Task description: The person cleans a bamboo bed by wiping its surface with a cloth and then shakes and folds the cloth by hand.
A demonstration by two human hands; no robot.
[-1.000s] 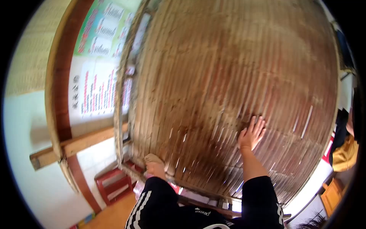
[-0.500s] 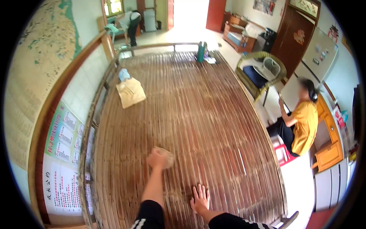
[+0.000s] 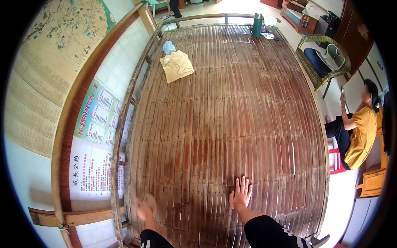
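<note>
- The left hand [image 3: 143,211] is at the near-left corner of the slatted bamboo bed [image 3: 223,111], its grip closed on what looks like a tan cloth [image 3: 149,201].
- Both are blurred, so their position seems to be changing quickly; whether the tan cloth touches the slats cannot be told.
- The right hand [image 3: 241,194] is flat near the near edge, right of the middle, fingers spread, its grip released and holding nothing. It seems to serve as a prop.
- Darker, reddish patches [image 3: 202,152] mark the slats ahead of the hands, perhaps from damp.
- A yellow cloth [image 3: 178,67] lies towards the far-left corner, with a pale blue item [image 3: 168,47] just beyond.
- A green bottle [image 3: 257,26] stands upright near the far-right corner.
- Beyond the right edge, a person [image 3: 360,132] sits on a red stool [image 3: 336,161].
</note>
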